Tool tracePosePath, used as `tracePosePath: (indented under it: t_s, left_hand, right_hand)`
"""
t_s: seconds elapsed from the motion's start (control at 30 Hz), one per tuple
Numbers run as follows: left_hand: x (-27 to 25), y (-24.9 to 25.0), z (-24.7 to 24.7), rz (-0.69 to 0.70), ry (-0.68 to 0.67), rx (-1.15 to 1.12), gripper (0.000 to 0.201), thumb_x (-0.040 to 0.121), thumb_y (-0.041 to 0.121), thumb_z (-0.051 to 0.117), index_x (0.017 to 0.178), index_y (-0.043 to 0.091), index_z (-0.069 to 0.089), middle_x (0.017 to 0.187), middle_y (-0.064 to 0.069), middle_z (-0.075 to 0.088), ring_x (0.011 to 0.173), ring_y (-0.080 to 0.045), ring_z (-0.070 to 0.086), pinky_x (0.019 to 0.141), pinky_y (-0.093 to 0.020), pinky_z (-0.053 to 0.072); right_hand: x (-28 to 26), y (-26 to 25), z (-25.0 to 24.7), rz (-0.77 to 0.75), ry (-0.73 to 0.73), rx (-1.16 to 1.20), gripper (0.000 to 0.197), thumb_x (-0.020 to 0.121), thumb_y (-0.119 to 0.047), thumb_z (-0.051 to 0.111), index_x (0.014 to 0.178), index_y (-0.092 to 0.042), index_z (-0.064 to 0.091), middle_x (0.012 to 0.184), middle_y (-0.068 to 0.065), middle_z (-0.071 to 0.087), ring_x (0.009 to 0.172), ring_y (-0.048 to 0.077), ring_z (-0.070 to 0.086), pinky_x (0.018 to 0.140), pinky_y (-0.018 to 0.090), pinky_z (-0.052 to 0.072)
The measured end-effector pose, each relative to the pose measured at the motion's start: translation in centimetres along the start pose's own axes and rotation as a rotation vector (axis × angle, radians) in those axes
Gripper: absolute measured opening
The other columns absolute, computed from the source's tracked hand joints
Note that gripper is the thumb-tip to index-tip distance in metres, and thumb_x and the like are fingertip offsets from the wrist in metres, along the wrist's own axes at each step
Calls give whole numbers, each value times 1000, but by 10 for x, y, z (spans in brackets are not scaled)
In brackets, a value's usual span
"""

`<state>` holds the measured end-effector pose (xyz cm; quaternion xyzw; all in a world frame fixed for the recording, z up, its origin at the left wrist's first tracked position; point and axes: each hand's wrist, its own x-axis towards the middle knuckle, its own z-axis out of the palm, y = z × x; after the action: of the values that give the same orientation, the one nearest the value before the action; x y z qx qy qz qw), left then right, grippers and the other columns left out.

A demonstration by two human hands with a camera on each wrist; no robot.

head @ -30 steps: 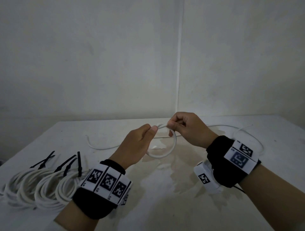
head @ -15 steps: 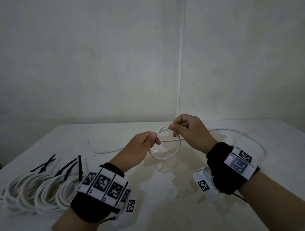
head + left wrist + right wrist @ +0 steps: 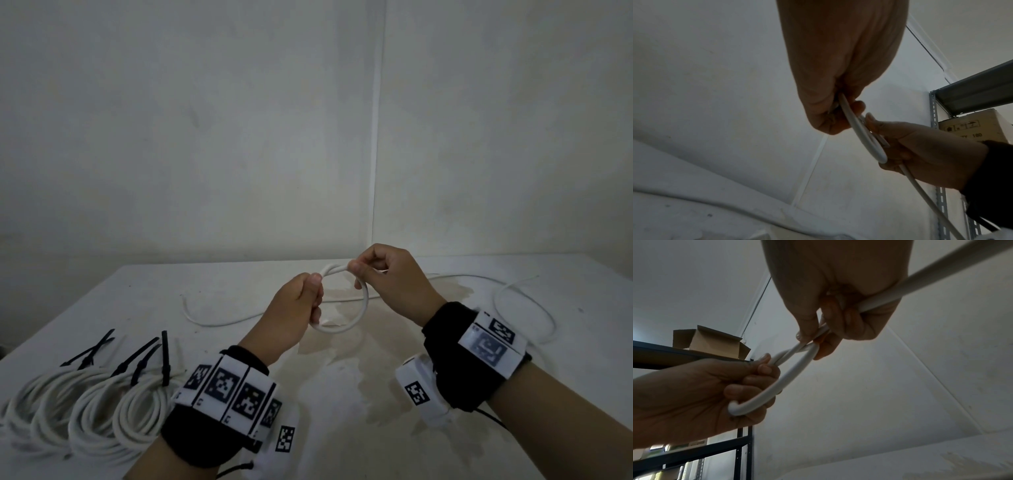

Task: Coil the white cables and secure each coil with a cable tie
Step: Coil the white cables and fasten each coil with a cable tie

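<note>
A white cable (image 3: 356,320) forms one small loop held above the table. My left hand (image 3: 301,308) grips the loop's left side, thumb on top. My right hand (image 3: 383,277) pinches the crossing strands at the loop's top between thumb and forefinger. In the left wrist view the loop (image 3: 865,134) runs from my left hand (image 3: 838,104) to my right hand (image 3: 925,151). Seen from the right wrist, the loop (image 3: 793,378) hangs between my right hand (image 3: 826,331) and my left hand (image 3: 735,381). The cable's free length (image 3: 534,301) trails over the table to the right.
Several coiled white cables (image 3: 85,407) bound with black cable ties (image 3: 164,356) lie at the table's (image 3: 342,411) front left. Another stretch of white cable (image 3: 219,320) curves behind my left hand. A stained patch marks the table's middle. Walls meet in a corner behind.
The loop has grown a little wider and rounder. My right hand has shifted slightly right along the cable, and both hands keep their hold.
</note>
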<state>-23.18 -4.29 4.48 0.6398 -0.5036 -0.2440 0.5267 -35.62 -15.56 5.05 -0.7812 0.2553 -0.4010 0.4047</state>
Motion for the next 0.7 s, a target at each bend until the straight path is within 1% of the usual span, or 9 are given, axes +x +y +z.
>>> tracePosePath:
  t_s: [0.13,0.23,0.3,0.37,0.43,0.53,0.6,0.63,0.7]
  left_hand:
    - [1,-1,0,0,11,-8,36,101,21,28,68,14,40,60,4,36,40,2,38,46,-10,34]
    - [2,1,0,3,20,-55,37,101,22,28,67,14,40,55,6,35,40,0,35,53,-19,34]
    - [7,1,-4,-12,65,-155,37,101,21,30,66,13,41,54,5,34,39,-1,34,55,-23,33]
    - [12,0,-15,-43,121,-289,36,100,20,31,66,13,41,55,4,32,39,-1,33,52,-21,33]
    - [15,-3,-26,-62,159,-349,36,100,20,32,66,13,42,52,6,33,38,-1,32,48,-17,35]
    - [16,-8,-37,-90,191,-383,36,100,21,32,67,12,42,46,9,35,36,-1,32,43,-14,36]
    - [18,-9,-47,-126,248,-497,37,101,20,32,66,12,41,41,9,35,33,-2,30,39,-13,33]
    - [20,-9,-53,-137,271,-551,37,101,20,32,66,12,40,40,10,35,32,-2,29,38,-14,32]
    - [21,-11,-64,-153,288,-557,37,101,22,32,66,13,39,41,9,33,33,-3,28,38,-14,31]
  right_hand:
    - [-1,1,0,6,-19,6,17,85,-22,64,70,-17,59,61,-3,67,61,4,61,78,27,47]
    - [-1,2,1,-12,-37,1,15,87,-22,61,73,-16,60,65,-4,67,65,1,60,72,18,42]
    - [-1,4,-2,-28,-67,-30,14,89,-20,58,75,-20,59,66,-7,66,66,1,58,68,16,40]
    - [-2,9,-10,-31,-85,-94,16,91,-16,53,79,-25,57,65,-8,64,58,0,51,60,17,37]
    - [-3,17,-21,-39,-49,-159,18,93,-12,50,82,-25,56,63,-6,59,50,0,46,54,14,34]
    - [-2,25,-33,-79,6,-291,8,92,-13,52,92,-20,55,64,-6,53,53,3,47,55,11,37]
    - [0,32,-38,-75,1,-402,7,92,-16,51,97,-17,56,66,-9,50,54,7,44,56,15,36]
    - [1,36,-41,-66,10,-454,9,93,-17,50,99,-15,56,67,-10,49,55,7,44,58,20,36]
    - [2,39,-45,-64,36,-607,14,95,-23,46,103,-15,55,73,-8,52,63,15,48,63,30,36]
